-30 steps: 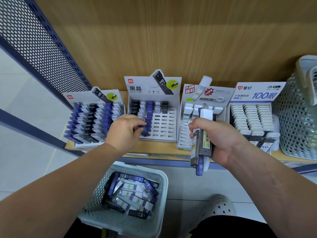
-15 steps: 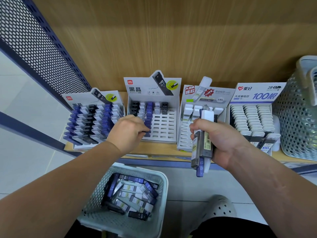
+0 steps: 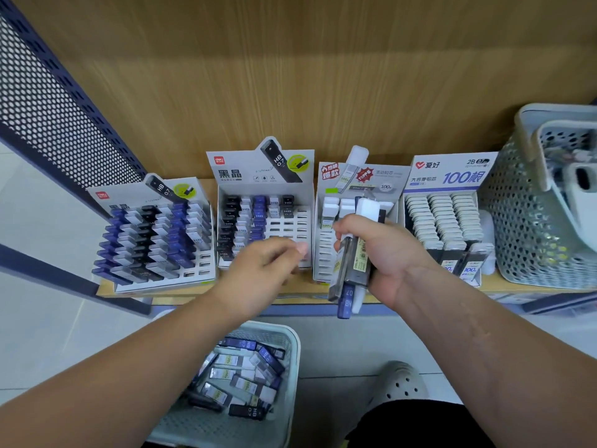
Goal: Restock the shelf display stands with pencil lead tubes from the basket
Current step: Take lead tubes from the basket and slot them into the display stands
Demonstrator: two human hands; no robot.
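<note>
Wrapped the right grip (image 3: 387,253) round a bundle of lead tubes (image 3: 347,292), just in front of the third stand (image 3: 323,253). Hung the left grip (image 3: 268,266) loosely curled before the second stand (image 3: 290,221), blurred, with nothing visible in it. Risked spilling loose tubes onto the floor if one got tugged out carelessly. Held the bundle near upright, long axis running from white caps by the stands down toward the basket (image 3: 290,337).

Four display stands (image 3: 265,205) fill the shelf (image 3: 129,291) side by side. Perforated panel (image 3: 48,101) closes its left end, mesh basket (image 3: 529,237) its right. Front edge open.
</note>
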